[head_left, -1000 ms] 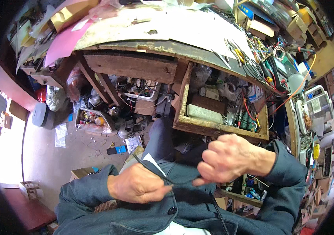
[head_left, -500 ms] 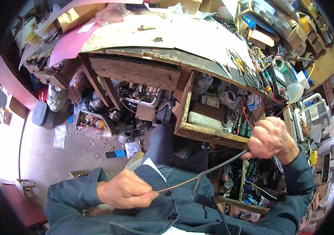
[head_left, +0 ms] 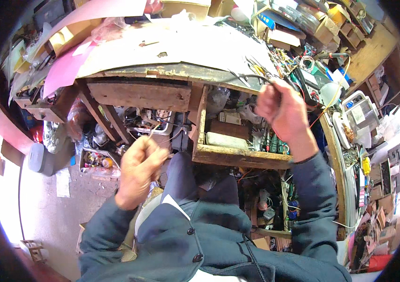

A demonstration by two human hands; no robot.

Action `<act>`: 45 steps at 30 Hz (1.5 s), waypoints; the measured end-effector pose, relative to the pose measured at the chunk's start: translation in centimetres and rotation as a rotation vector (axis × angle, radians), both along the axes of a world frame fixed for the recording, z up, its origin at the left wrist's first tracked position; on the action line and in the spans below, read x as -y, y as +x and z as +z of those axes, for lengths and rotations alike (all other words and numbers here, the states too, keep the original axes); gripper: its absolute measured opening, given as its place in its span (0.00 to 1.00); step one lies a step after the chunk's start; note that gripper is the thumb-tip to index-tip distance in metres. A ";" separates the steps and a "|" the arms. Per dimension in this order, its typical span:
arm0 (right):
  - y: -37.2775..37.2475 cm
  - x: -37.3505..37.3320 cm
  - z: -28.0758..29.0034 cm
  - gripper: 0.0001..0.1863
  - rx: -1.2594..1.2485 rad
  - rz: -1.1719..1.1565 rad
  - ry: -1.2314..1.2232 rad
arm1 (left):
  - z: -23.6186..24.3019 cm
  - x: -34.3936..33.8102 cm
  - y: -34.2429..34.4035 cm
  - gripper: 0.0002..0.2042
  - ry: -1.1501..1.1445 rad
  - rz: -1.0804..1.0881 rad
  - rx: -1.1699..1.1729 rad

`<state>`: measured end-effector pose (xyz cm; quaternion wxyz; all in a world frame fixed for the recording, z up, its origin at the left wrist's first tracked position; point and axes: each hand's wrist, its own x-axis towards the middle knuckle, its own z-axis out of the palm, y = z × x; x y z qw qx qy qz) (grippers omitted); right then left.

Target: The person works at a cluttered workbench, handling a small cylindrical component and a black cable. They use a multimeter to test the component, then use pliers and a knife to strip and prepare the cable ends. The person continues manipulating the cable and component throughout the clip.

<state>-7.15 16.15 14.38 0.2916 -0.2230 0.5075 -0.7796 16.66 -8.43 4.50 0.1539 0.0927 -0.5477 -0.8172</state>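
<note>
My left hand [head_left: 139, 170] is closed, raised above my knees. From between its fingers a short thin copper-coloured wire [head_left: 153, 130] sticks up. My right hand [head_left: 282, 110] is closed on a dark cable [head_left: 255, 76], which curves out to the left over the bench edge. That hand hangs above the right part of the open wooden drawer [head_left: 247, 156] and is a little smeared by motion. No strand shows between the two hands.
Pliers and other tools [head_left: 251, 66] lie on the littered workbench [head_left: 186, 44]. Inside the drawer are a whitish block [head_left: 227, 140] and screwdrivers [head_left: 272, 144]. Below stands a bin of small parts [head_left: 97, 164]. Plastic containers [head_left: 357, 113] crowd the right side.
Both hands rose and moved forward, the right one toward the bench. The copper wire and the grey cable, stretched between the hands before, now show apart, one at each hand. My view shifted slightly.
</note>
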 end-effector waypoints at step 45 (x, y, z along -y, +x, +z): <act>6.7 6.2 -5.4 0.08 -0.633 -0.052 0.480 | -0.7 -2.0 -6.7 0.05 -0.493 -0.202 -0.002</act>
